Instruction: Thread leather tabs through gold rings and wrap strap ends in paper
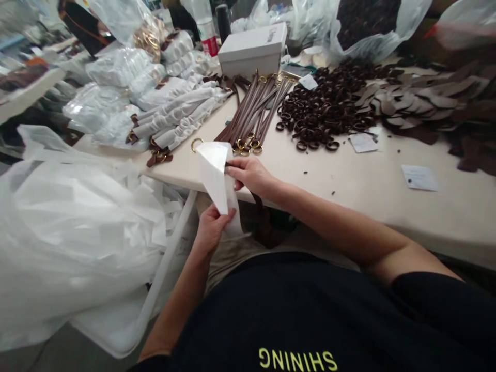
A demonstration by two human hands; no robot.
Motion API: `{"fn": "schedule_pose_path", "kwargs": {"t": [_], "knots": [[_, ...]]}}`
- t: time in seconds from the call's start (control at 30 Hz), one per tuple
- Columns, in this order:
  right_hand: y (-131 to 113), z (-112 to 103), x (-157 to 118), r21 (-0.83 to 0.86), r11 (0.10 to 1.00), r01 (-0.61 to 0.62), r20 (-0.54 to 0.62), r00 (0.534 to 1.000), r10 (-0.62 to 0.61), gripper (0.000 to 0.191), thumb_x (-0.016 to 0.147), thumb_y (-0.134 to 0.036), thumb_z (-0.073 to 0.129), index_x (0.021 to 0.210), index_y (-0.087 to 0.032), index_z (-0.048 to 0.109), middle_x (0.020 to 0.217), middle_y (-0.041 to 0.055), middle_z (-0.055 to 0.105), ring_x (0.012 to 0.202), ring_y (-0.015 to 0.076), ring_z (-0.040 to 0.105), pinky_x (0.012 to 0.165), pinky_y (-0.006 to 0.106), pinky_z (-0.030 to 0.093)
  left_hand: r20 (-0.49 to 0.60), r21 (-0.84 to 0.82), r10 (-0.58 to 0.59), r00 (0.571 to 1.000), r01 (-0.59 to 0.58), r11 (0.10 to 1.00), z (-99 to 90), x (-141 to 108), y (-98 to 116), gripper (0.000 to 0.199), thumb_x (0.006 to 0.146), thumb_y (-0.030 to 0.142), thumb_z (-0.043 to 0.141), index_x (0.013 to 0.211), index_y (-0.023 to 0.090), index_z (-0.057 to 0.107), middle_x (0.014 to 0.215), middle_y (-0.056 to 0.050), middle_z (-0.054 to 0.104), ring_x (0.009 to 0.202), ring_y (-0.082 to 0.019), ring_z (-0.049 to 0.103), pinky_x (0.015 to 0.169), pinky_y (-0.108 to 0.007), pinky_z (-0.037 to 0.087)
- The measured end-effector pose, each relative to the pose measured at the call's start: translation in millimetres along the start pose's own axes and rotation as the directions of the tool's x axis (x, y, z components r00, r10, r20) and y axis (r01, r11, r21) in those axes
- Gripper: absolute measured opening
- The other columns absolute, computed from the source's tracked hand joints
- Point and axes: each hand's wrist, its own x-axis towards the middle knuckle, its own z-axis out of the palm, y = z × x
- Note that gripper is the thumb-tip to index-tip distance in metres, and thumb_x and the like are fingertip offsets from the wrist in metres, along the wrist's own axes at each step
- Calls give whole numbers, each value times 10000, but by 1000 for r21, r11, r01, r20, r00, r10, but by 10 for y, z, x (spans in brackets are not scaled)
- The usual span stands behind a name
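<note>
A white wrapping sheet [215, 173], folded and thin, hangs between my hands at the table's front edge. My left hand [211, 226] pinches its lower end. My right hand [251, 174] is closed at the sheet's right side on a brown leather strap [256, 200], whose lower part drops below the table edge. The sheet hides part of the strap. At the sheet's upper left a gold ring [197, 143] shows; whether it belongs to this strap I cannot tell. Just beyond lie several bare brown straps [251, 111] with gold rings.
Straps wrapped in white [186, 116] lie left, beside clear plastic packs [112, 93]. A pile of brown leather loops [321, 106] and flat leather pieces [414, 101] spread to the right. A white box [251, 49] stands behind. A large white bag [85, 217] fills the left.
</note>
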Motion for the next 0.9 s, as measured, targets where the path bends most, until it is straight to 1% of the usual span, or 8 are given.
{"fn": "schedule_pose_path", "kwargs": {"t": [0.07,0.17,0.33,0.47,0.63,0.7,0.8,0.9], "knots": [[-76,-7,141,-17,1000,1,-16,1000,-2,138,940,-83,554,881,-83,678,520,-68,475,390,45,413,398,148,380,20,-5,-119,993,119,993,-31,-48,-75,448,549,406,916,872,140,756,753,-24,720,609,-116,594,588,-218,467],[-167,11,320,-65,998,2,-39,999,-5,143,958,-95,549,882,-82,669,493,-65,457,382,54,412,383,144,386,67,2,-212,975,212,977,-82,-130,-158,454,573,449,905,865,130,767,654,-14,676,538,-92,542,501,-191,404],[-227,30,575,-109,994,-26,-96,995,16,147,979,-111,514,893,-88,631,513,-50,464,391,60,400,382,142,403,73,-127,-142,987,150,980,-123,-307,-255,510,729,517,797,1080,158,708,660,4,664,525,-93,571,540,-203,464],[-242,130,695,-161,985,-68,-68,996,58,155,999,-130,496,903,-97,614,489,-60,434,388,60,401,367,122,383,44,-190,-120,992,127,974,-192,-430,-329,452,748,466,796,1069,175,668,710,-6,697,573,-129,635,584,-235,516],[-299,386,692,-225,970,-91,110,987,118,121,992,-158,535,970,-100,640,502,-62,457,391,57,441,375,121,404,257,-38,-337,906,358,933,-239,-433,-322,364,743,421,818,906,107,735,791,-106,751,720,-208,715,683,-281,564],[-317,436,643,-287,955,-77,192,972,136,123,977,-151,552,984,-98,663,551,-47,510,410,58,494,394,134,423,212,-119,-310,927,340,933,-223,-375,-266,349,692,389,865,846,99,746,742,-96,746,707,-208,719,695,-279,572],[-322,366,489,-448,894,16,226,969,95,159,964,-154,556,1002,-106,702,554,-44,530,433,67,549,432,147,413,1,-419,-217,976,197,886,-217,-243,-112,255,663,279,893,765,138,708,708,-38,737,682,-186,720,698,-285,596],[-269,151,206,-552,829,90,190,982,20,190,953,-210,561,961,-113,724,503,-59,490,430,70,544,462,162,372,-194,-634,-232,953,59,771,-272,-100,96,116,851,190,732,770,164,653,747,-3,739,700,-143,724,714,-272,607]]}}
